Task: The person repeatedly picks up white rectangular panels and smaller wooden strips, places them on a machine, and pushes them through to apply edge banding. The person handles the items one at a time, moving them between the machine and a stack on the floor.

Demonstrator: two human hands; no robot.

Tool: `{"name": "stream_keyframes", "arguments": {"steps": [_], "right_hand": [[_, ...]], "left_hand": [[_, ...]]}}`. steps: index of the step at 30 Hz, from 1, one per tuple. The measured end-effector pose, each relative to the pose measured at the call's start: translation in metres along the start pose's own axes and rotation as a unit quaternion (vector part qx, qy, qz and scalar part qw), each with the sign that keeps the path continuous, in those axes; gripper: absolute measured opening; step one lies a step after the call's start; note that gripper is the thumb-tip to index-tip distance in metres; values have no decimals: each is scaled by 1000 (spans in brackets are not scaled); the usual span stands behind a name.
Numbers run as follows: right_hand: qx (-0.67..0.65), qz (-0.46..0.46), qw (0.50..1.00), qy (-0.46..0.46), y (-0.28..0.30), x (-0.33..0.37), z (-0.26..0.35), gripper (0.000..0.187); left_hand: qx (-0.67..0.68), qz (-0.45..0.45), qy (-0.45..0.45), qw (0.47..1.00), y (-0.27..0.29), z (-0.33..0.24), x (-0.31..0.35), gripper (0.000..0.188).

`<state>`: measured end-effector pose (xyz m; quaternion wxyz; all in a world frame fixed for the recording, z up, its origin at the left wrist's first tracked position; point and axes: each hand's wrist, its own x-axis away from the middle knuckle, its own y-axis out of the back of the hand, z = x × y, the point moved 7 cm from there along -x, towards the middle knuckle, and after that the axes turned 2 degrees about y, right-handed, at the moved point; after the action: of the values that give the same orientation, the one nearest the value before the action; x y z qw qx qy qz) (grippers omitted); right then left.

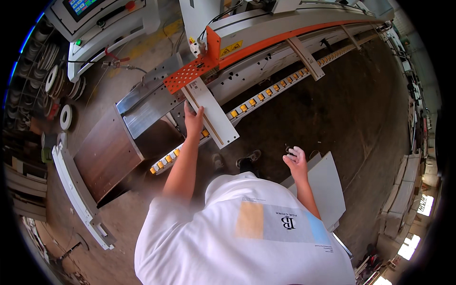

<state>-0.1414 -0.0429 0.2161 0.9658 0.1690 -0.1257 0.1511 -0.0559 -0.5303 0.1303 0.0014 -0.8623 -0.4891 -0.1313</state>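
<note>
A narrow white panel (211,107) with a brown line along its length lies under the perforated orange plate (190,72) of a long machine and juts toward me. My left hand (194,122) rests at the panel's left long edge, thumb and forefinger stretched and apart; its other fingers are hidden. Off to the right, my right hand (297,160) hangs in the air, fingers loosely bent and apart, with no held thing that I can make out. Below and beside it stands a larger white panel (327,190), partly hidden by my forearm and shirt.
A rail with yellow rollers (243,108) runs along the machine's near side. An orange-edged beam (285,35) stretches to the far right. A brown wooden box (107,156) stands left, beside a curved white part (78,190). A control panel (83,5) is at the upper left.
</note>
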Motion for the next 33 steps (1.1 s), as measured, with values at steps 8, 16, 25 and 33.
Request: {"name": "stream_keyframes", "arguments": {"steps": [8,16,25,33], "right_hand": [[71,28,991,-111,31,29,-104,76],[93,25,984,-152,52,36,-121,69],[85,-16,988,-130,67,61,-130,70],[138,-104,962,-210,78,155,-173,75]], "left_hand": [[134,30,52,989,-27,-7,-2,79],[155,43,89,983,-74,-21,-3,79],[147,83,100,980,-170,-32,-12,80],[37,278,115,953,-198,-8,-37,58]]}}
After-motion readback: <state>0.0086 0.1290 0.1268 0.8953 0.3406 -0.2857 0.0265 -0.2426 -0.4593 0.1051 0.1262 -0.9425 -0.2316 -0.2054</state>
